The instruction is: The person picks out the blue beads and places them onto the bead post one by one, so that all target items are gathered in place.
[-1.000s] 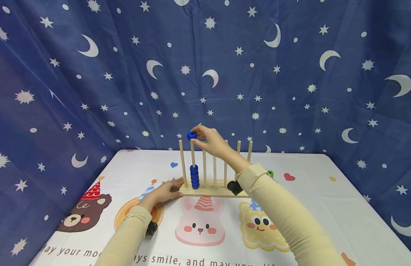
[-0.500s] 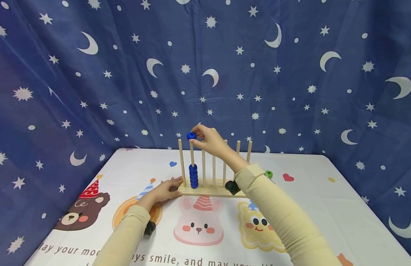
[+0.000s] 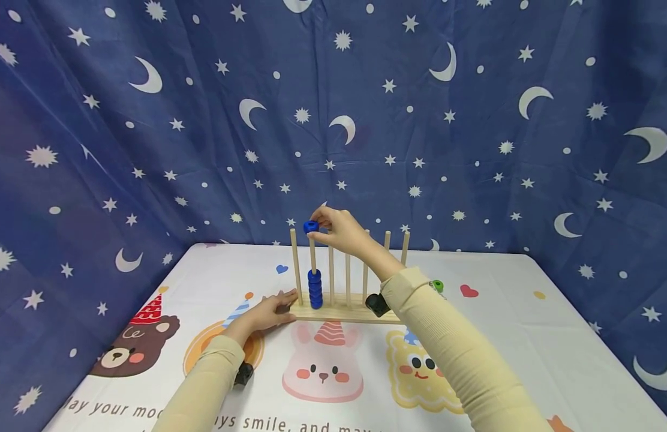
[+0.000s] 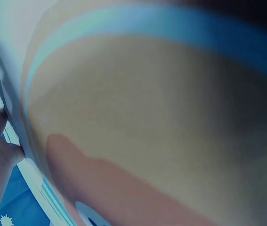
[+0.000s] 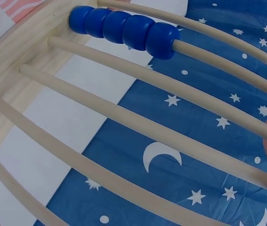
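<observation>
Blue bead (image 3: 309,228) sat at the tip of the second peg (image 3: 313,255) from the left on a wooden rack (image 3: 339,313), its hole facing up and its axis close to upright, in line with the peg; whether the peg had entered the hole could not be made out. The right hand (image 3: 341,230) pinched the bead between thumb and fingers. The left hand (image 3: 266,312) was well apart from it, lower down, fingers outstretched and thumb spread, touching the left end of the rack's base.

The rack stood near the far edge of the white printed surface (image 3: 495,312), about midway between the far corners, its long base running left to right along that edge and its pegs pointing up. Five blue beads (image 3: 315,289) were stacked at the bottom of the same peg. A small green ring (image 3: 439,288) lay to the rack's right, near a printed red heart (image 3: 469,291).
</observation>
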Action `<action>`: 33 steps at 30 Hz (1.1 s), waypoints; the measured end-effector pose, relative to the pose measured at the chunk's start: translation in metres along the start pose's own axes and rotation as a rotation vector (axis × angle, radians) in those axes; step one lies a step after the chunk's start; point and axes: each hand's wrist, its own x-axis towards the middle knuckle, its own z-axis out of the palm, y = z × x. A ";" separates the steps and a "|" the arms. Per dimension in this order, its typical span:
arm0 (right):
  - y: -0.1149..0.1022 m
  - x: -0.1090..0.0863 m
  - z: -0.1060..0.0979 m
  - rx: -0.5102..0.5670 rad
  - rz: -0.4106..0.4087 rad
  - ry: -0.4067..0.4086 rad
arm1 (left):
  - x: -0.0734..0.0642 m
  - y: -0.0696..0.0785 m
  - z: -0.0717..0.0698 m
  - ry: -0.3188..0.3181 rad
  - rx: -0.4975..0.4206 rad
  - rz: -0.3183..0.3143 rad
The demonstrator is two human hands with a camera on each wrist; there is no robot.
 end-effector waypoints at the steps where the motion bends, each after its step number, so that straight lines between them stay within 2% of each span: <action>1: 0.000 0.000 0.000 -0.006 -0.002 -0.002 | 0.000 0.000 0.000 -0.001 0.000 0.000; 17: 0.000 0.000 -0.004 -0.028 -0.019 -0.053 | 0.003 0.002 0.000 -0.010 -0.001 0.011; 26: -0.003 0.003 -0.003 -0.033 -0.004 -0.045 | 0.001 0.002 -0.005 0.008 -0.008 0.016; 33: 0.000 0.001 0.000 -0.040 -0.017 -0.021 | 0.000 0.003 -0.002 0.023 -0.020 0.072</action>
